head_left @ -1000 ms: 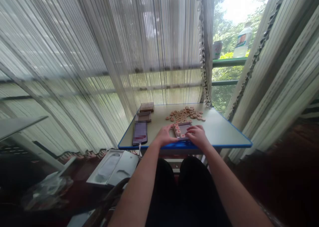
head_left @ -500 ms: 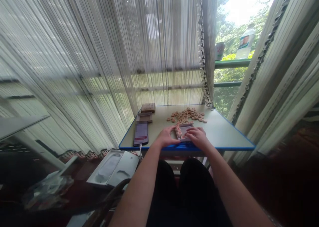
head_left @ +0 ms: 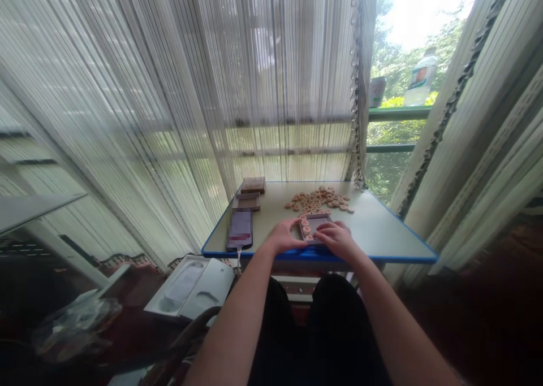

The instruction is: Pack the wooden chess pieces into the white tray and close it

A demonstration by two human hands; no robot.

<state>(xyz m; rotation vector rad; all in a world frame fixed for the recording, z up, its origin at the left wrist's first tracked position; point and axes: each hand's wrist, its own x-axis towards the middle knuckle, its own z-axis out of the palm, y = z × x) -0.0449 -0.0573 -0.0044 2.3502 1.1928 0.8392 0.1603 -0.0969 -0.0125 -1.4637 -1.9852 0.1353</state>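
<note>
A shallow wooden box point(head_left: 319, 221) lies near the front edge of the table. Several round wooden discs with red marks, like Chinese chess pieces point(head_left: 306, 229), stand in a row along its left side. My left hand point(head_left: 283, 236) is curved around the box's left side, thumb at the near corner and fingers at the far one. Over the near right part of the box, my right hand point(head_left: 336, 234) has its fingertips down by the disc at the near end. Whether a disc is between those fingers is hidden. Beyond the box spreads a loose pile of similar discs point(head_left: 318, 198).
At the table's left lie a phone point(head_left: 240, 225) with a cable, an open wooden tray point(head_left: 248, 201) and a wooden lid or box point(head_left: 253, 184). The blue table edge point(head_left: 407, 259) runs in front. An open white carton point(head_left: 190, 290) sits lower left.
The view has shifted slightly. My right hand's fingertips have moved a little left inside the box, toward the near end of the disc row. My left hand stays on the box.
</note>
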